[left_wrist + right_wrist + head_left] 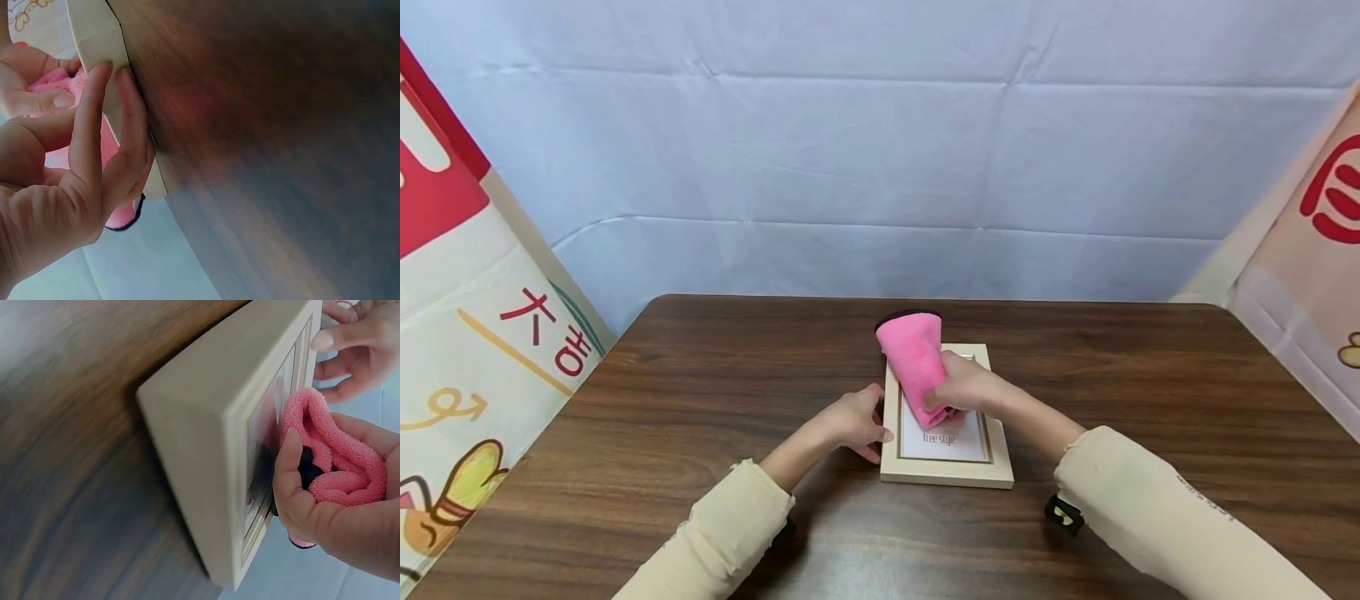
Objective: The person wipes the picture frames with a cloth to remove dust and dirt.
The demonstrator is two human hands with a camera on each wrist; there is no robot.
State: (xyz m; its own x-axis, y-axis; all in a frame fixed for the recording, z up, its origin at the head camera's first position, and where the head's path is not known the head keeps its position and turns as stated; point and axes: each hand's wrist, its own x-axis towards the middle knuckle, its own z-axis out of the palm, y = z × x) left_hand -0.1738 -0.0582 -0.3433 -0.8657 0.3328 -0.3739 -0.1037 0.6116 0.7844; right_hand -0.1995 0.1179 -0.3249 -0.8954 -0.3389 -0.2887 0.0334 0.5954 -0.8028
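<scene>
A cream picture frame [946,471] lies flat on the wooden table, its glass over a white sheet printed "free style". At its left edge, my left hand [852,419] grips it, with the thumb on the front rim and fingers [87,134] against the outer side. My right hand [966,385] holds a folded pink cloth [913,354] with dark edging, pressed on the glass. In the right wrist view the bunched pink cloth [350,465] sits between thumb and fingers. The cloth hides the upper left part of the picture.
The dark wooden table [737,358] has a far edge just beyond the frame. Behind it hangs a pale blue creased curtain [865,150]. Printed cloths with red characters hang at the left [490,333] and right.
</scene>
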